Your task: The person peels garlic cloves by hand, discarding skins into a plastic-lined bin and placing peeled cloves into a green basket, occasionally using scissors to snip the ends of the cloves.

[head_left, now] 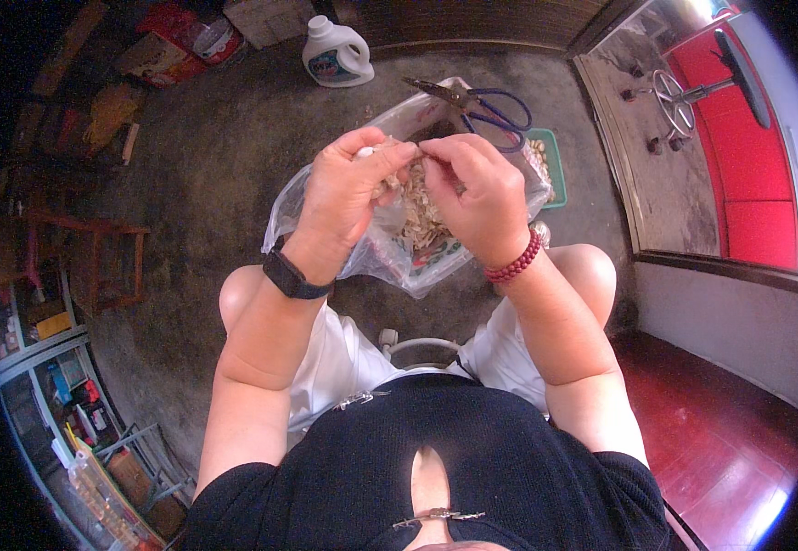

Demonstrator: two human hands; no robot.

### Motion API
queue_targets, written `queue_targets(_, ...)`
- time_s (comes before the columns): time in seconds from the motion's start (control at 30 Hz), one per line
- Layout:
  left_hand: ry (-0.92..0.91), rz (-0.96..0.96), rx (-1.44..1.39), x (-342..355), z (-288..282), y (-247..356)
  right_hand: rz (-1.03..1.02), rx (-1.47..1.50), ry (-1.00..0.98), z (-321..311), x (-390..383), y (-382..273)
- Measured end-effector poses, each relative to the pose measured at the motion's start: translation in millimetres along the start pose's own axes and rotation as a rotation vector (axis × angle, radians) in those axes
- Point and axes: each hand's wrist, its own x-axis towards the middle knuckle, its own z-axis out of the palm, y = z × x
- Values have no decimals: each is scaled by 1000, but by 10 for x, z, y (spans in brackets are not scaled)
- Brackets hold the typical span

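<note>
My left hand [342, 195] is closed around a pale, papery piece that looks like garlic [365, 153], its white end showing between thumb and fingers. My right hand [480, 188] pinches at the left thumb tip; whatever its fingertips hold is too small to make out. Below both hands is a container lined with a clear plastic bag [291, 213], partly filled with dry, beige skins [420, 220]. A pair of dark-handled scissors [500, 112] lies across its far right corner. Just right of it, a green basket [557, 167] holds several small pale pieces, partly hidden.
A white jug with a handle [337, 57] stands on the concrete floor beyond the container. Far left are a wooden stool [96, 257] and a cluttered metal shelf [45, 354]. At right, a low wall [739, 335] and doorway frame border a wheeled chair [679, 96].
</note>
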Motion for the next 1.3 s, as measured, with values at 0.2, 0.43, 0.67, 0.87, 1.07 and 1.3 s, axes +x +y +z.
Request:
queue_targets(0.2, 6, -23, -1, -23, 5, -12, -190, -170, -91, -33, 22, 23)
queue_targets(0.43, -187, -120, -37, -28, -92, 56, 344, 313, -126, -52, -67, 28)
queue_targets(0.67, -228, -83, 55, -37, -62, 79, 551, 156, -252, -252, 46, 105)
queue_targets(0.87, -189, -94, 24, 13, -46, 36, 241, -16, -317, -347, -16, 168)
queue_targets(1.07, -121, -213, 22, 39, 37, -137, -15, 5, -260, -373, -54, 133)
queue_targets(1.3, -274, -273, 5, 51, 108, -253, 65, 55, -338, -600, -72, 204)
